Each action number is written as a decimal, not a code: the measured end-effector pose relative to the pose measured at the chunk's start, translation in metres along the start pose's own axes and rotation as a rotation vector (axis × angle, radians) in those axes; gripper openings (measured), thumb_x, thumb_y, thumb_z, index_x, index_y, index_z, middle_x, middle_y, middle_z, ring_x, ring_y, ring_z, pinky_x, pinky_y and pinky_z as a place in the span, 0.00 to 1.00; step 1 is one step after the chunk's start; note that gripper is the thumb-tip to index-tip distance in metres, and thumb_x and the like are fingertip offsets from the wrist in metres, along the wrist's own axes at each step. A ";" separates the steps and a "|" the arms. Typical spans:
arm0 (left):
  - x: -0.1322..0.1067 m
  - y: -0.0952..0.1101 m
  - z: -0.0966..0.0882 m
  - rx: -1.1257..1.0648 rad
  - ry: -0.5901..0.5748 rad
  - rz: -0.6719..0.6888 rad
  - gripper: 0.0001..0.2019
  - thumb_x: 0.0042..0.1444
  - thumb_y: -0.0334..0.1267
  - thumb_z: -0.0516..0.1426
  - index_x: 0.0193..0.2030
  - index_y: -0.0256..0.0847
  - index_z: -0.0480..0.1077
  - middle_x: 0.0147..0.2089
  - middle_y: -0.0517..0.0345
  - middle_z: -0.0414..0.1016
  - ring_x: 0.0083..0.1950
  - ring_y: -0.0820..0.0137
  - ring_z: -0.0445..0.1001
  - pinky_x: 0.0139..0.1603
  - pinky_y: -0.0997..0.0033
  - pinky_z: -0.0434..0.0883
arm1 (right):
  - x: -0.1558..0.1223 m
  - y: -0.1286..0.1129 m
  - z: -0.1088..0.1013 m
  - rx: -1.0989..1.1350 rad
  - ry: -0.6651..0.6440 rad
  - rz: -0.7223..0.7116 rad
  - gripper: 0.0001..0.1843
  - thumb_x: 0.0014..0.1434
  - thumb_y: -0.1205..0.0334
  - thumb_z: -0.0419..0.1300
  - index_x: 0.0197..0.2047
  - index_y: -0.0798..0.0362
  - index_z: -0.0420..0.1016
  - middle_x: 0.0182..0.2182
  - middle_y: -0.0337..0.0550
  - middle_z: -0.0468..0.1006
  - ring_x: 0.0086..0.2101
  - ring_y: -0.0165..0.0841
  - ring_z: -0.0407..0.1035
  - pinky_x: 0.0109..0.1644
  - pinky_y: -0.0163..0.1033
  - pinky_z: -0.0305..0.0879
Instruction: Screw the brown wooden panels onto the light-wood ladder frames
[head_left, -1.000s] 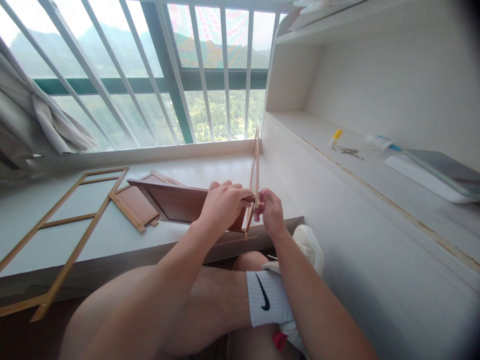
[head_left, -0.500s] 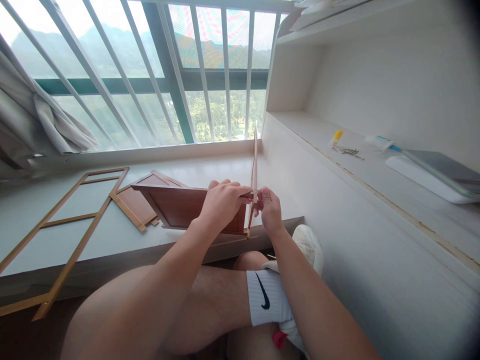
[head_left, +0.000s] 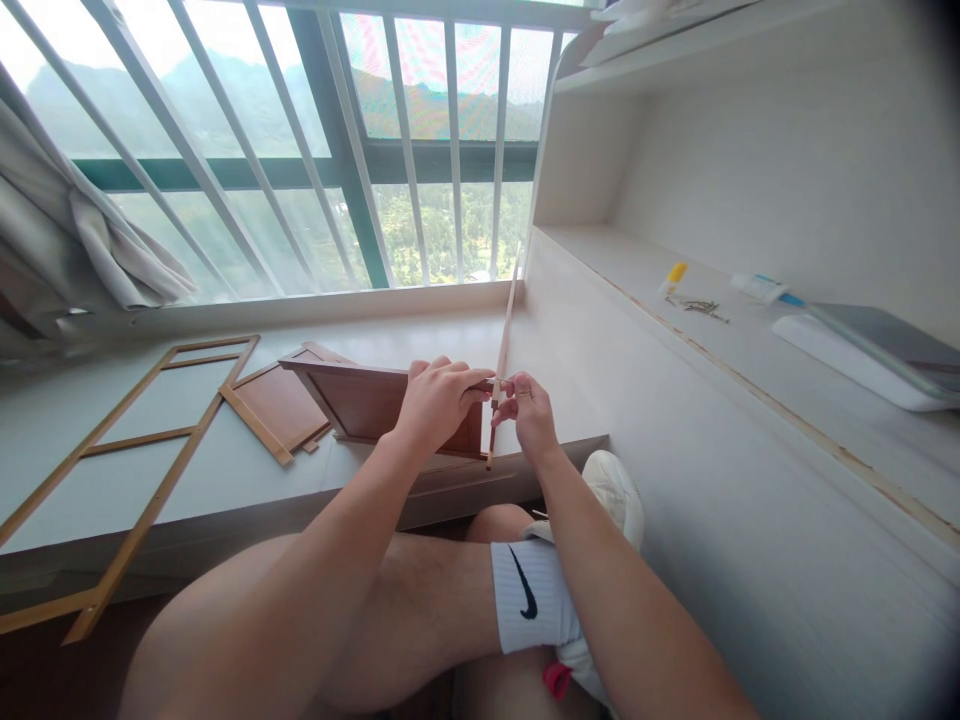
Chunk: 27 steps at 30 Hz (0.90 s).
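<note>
My left hand (head_left: 435, 405) is closed over the top edge of a reddish-brown wooden panel (head_left: 360, 408), near its right end. The panel stands tilted on the white window ledge (head_left: 375, 335). Against that end a long, thin wooden strip (head_left: 508, 310) rises at a slant toward the window. My right hand (head_left: 532, 412) pinches at the joint between strip and panel, from the strip's right side. Whatever is between its fingertips is too small to make out. Behind the panel, another wooden panel (head_left: 281, 405) with a lighter frame lies flat.
An open wooden frame (head_left: 142, 435) lies at the left, overhanging the ledge. On the right-hand shelf (head_left: 637, 255) are a yellow-capped item (head_left: 676, 277), several small screws (head_left: 697, 307), a white and blue tube (head_left: 761, 289) and a dark flat device (head_left: 892, 345). My bent leg is below.
Both hands have shifted slightly left with the panel and strip. The strip now leans more, its lower end further left. My right hand remains at the joint.
</note>
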<state>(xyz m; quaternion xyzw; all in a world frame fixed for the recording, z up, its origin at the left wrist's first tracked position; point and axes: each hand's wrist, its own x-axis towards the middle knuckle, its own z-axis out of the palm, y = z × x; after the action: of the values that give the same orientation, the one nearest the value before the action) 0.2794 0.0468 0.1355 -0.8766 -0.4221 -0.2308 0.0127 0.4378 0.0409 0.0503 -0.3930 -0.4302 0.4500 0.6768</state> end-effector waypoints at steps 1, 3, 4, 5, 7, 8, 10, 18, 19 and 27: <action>-0.001 -0.001 0.001 -0.001 0.005 -0.001 0.14 0.64 0.45 0.53 0.53 0.57 0.74 0.41 0.58 0.79 0.45 0.62 0.69 0.48 0.60 0.55 | 0.000 0.000 -0.001 0.011 -0.013 0.011 0.25 0.59 0.37 0.55 0.33 0.52 0.66 0.30 0.36 0.74 0.16 0.24 0.69 0.18 0.31 0.68; -0.002 -0.002 0.002 -0.004 0.012 0.001 0.14 0.64 0.45 0.53 0.54 0.56 0.73 0.42 0.57 0.79 0.46 0.61 0.69 0.49 0.59 0.55 | -0.002 -0.001 -0.002 0.030 -0.022 0.029 0.25 0.59 0.36 0.55 0.34 0.52 0.66 0.30 0.36 0.75 0.17 0.26 0.71 0.19 0.32 0.69; -0.003 -0.002 0.003 -0.006 0.013 0.001 0.14 0.64 0.45 0.53 0.55 0.56 0.73 0.43 0.57 0.79 0.46 0.61 0.69 0.50 0.59 0.55 | -0.004 -0.002 -0.004 0.030 -0.024 0.031 0.25 0.59 0.36 0.54 0.34 0.52 0.66 0.30 0.37 0.75 0.18 0.27 0.72 0.19 0.32 0.69; -0.003 -0.002 0.003 -0.009 0.015 0.001 0.15 0.64 0.45 0.53 0.55 0.55 0.73 0.43 0.56 0.79 0.46 0.61 0.69 0.50 0.59 0.55 | -0.006 -0.004 -0.005 0.015 -0.025 0.026 0.25 0.60 0.37 0.54 0.35 0.53 0.67 0.30 0.37 0.75 0.18 0.27 0.72 0.19 0.32 0.69; -0.005 -0.001 0.004 -0.012 0.020 0.000 0.14 0.64 0.45 0.53 0.55 0.55 0.72 0.43 0.56 0.79 0.47 0.61 0.68 0.51 0.59 0.55 | -0.011 -0.008 -0.008 -0.053 -0.016 -0.012 0.24 0.61 0.38 0.53 0.35 0.53 0.68 0.31 0.39 0.75 0.19 0.26 0.72 0.17 0.30 0.65; -0.005 0.000 0.005 -0.012 0.023 -0.001 0.14 0.64 0.45 0.53 0.54 0.55 0.72 0.43 0.57 0.78 0.47 0.61 0.68 0.51 0.59 0.55 | -0.014 -0.011 -0.010 -0.097 0.000 -0.042 0.24 0.62 0.39 0.53 0.35 0.53 0.69 0.32 0.39 0.75 0.19 0.26 0.72 0.16 0.28 0.63; -0.007 0.001 0.006 -0.008 0.032 -0.004 0.14 0.64 0.45 0.53 0.54 0.54 0.72 0.44 0.56 0.78 0.48 0.61 0.68 0.52 0.58 0.54 | -0.018 -0.016 -0.013 -0.180 0.052 -0.103 0.23 0.63 0.40 0.52 0.34 0.54 0.68 0.34 0.40 0.75 0.19 0.24 0.71 0.16 0.27 0.59; -0.009 0.005 0.007 0.007 0.050 -0.023 0.13 0.64 0.46 0.52 0.52 0.53 0.73 0.45 0.54 0.77 0.50 0.59 0.67 0.55 0.54 0.51 | -0.025 -0.022 -0.013 -0.338 0.090 -0.214 0.22 0.65 0.43 0.51 0.29 0.52 0.67 0.28 0.37 0.73 0.18 0.22 0.63 0.20 0.29 0.56; -0.009 0.005 0.007 0.008 0.050 -0.022 0.13 0.64 0.46 0.52 0.52 0.54 0.73 0.46 0.54 0.77 0.51 0.59 0.67 0.56 0.54 0.51 | -0.025 -0.022 -0.012 -0.341 0.094 -0.217 0.21 0.65 0.43 0.51 0.30 0.52 0.67 0.28 0.37 0.73 0.18 0.23 0.62 0.20 0.29 0.56; -0.010 0.005 0.006 -0.009 0.063 0.005 0.15 0.64 0.45 0.53 0.57 0.56 0.70 0.46 0.56 0.77 0.53 0.60 0.67 0.59 0.54 0.49 | -0.024 -0.022 -0.013 -0.395 0.130 -0.222 0.21 0.66 0.45 0.50 0.28 0.52 0.67 0.27 0.36 0.72 0.18 0.23 0.59 0.22 0.31 0.56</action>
<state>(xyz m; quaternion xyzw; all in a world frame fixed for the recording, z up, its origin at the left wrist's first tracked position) 0.2799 0.0371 0.1268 -0.8701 -0.4182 -0.2600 0.0224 0.4505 0.0103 0.0608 -0.4961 -0.5059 0.2535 0.6586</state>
